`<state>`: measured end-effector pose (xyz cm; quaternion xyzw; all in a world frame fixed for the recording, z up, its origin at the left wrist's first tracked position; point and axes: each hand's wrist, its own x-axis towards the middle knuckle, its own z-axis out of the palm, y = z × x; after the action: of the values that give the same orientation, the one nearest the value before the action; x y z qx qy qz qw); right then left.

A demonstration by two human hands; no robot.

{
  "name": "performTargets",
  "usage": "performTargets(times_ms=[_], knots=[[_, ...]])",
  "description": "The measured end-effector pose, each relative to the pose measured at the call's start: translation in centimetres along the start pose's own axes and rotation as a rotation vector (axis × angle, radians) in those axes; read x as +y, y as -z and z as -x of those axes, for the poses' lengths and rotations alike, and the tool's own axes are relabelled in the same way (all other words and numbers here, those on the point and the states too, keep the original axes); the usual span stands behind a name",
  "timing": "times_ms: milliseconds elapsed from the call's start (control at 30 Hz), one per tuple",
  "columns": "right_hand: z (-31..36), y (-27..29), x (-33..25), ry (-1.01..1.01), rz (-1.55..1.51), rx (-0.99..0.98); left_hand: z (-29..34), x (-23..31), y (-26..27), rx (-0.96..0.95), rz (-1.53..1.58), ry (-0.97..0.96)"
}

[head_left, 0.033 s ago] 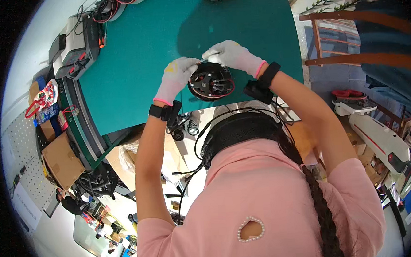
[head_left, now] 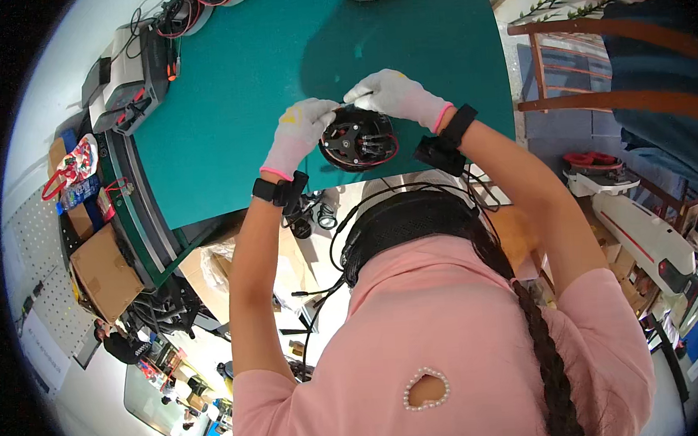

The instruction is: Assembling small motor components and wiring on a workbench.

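While between both hands point(head_left: 302, 127) point(head_left: 393, 95), round device point(head_left: 350, 147)

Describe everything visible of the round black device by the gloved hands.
The round black device lies on the green table, near the edge closest to the person, its inner parts facing up. A dark plate with small silvery dots, probably screws, spans its middle; shiny, metal-looking pieces sit to the right. A red wire curves along the right rim. The left hand meets its upper-left rim; whether the right hand touches its far rim is unclear.
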<state>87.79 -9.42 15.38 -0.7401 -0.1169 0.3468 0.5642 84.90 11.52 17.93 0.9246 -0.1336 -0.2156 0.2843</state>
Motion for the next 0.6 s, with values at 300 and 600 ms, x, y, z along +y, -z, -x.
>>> performTargets(times_ms=[300, 600], knots=[[-0.5, -1.9, -0.6, 0.159, 0.532, 0.037, 0.8, -0.1, -0.1, -0.019, -0.141, 0.07], [-1.4, -2.1, -0.9, 0.218, 0.724, 0.024, 0.8, -0.3, -0.3, -0.02, -0.029, 0.068]])
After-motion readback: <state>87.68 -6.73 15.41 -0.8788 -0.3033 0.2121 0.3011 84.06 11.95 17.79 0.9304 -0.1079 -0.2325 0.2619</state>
